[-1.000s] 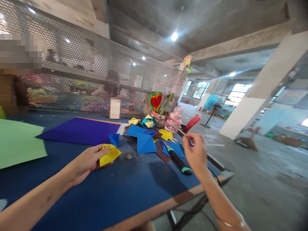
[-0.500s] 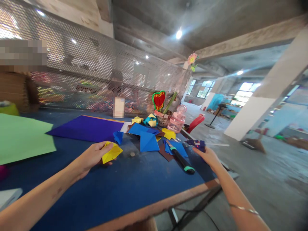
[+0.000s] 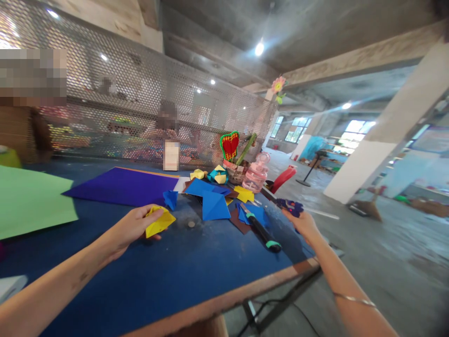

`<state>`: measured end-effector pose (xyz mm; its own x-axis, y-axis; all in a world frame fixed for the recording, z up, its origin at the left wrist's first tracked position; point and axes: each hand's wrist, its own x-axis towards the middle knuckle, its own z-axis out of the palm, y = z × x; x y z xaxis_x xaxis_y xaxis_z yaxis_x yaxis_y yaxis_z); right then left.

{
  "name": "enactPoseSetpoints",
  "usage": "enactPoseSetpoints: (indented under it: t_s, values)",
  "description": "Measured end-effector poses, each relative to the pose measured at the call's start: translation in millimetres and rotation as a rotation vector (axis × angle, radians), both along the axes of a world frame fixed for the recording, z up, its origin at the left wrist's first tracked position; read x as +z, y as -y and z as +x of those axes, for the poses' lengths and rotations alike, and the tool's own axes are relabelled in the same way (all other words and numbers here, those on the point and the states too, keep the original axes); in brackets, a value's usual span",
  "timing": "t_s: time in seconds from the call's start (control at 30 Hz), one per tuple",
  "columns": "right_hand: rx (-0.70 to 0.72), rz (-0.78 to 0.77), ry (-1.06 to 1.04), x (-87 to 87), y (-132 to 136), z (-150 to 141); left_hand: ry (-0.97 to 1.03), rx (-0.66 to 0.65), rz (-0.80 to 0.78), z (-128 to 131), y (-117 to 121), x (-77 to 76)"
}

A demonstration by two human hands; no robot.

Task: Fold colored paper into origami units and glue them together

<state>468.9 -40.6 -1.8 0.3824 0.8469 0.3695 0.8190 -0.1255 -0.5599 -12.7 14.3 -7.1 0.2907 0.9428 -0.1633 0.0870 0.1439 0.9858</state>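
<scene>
My left hand [image 3: 131, 226] is closed on a folded yellow paper piece [image 3: 158, 222], held just above the blue table [image 3: 168, 276]. A small blue folded piece [image 3: 170, 198] lies beside it. My right hand [image 3: 302, 223] reaches to the table's right edge, fingers closed round a small dark purple tool [image 3: 289, 205]. Between the hands lie blue folded papers [image 3: 213, 206] and a black tool with a teal band [image 3: 261, 230].
A large purple sheet [image 3: 121, 186] and a green sheet [image 3: 30, 201] lie at the left. A red heart ornament [image 3: 229, 145], a small basket [image 3: 235, 174] and a pink bottle [image 3: 255, 174] stand at the far end. A person sits behind the perforated metal screen [image 3: 140, 112].
My right hand has dropped from mid-air to the table's right edge and taken hold of the purple tool. The left hand keeps the yellow paper almost still.
</scene>
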Motion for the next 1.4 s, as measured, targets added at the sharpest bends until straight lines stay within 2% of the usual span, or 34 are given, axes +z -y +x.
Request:
enactPoseSetpoints:
  t_s: [0.1, 0.27, 0.4, 0.47, 0.6, 0.67, 0.73, 0.87, 1.0, 1.4]
  values:
    - [-0.035, 0.015, -0.102, 12.0, 9.9, -18.1, 0.022, 0.017, 0.002, 1.5, 1.9, 1.1]
    - [0.068, -0.066, -0.305, 23.3, 30.3, -73.1, 0.052, 0.017, 0.017, 3.7, 3.7, 1.0]
    - [0.164, -0.168, -0.267, 27.0, 40.9, -105.0, 0.049, 0.001, 0.002, 3.7, 5.0, 2.5]
    - [0.153, -0.149, -0.149, 29.4, 38.8, -103.1, 0.046, 0.004, -0.001, 3.2, 6.1, 3.9]
    - [-0.089, -0.001, 0.285, 30.5, 20.9, -71.5, 0.015, -0.011, 0.010, 2.0, 6.7, 5.1]
    - [-0.061, 0.039, 0.428, 25.4, 9.5, -55.0, 0.008, -0.020, 0.014, 1.8, 5.9, 4.6]
    - [0.023, -0.010, 0.504, 16.7, -1.1, -44.3, 0.004, -0.022, 0.012, 1.8, 4.6, 3.5]
    - [0.089, -0.114, 0.528, -0.7, -17.4, -35.2, -0.009, -0.022, 0.007, 1.8, 1.8, 1.5]
    - [0.120, -0.180, 0.503, -5.2, -24.3, -28.7, -0.021, -0.010, -0.004, 1.4, 0.8, 0.8]
    - [0.527, -0.420, 0.318, 22.4, -1.0, -36.3, -0.045, -0.016, -0.014, 2.0, 3.9, 0.7]
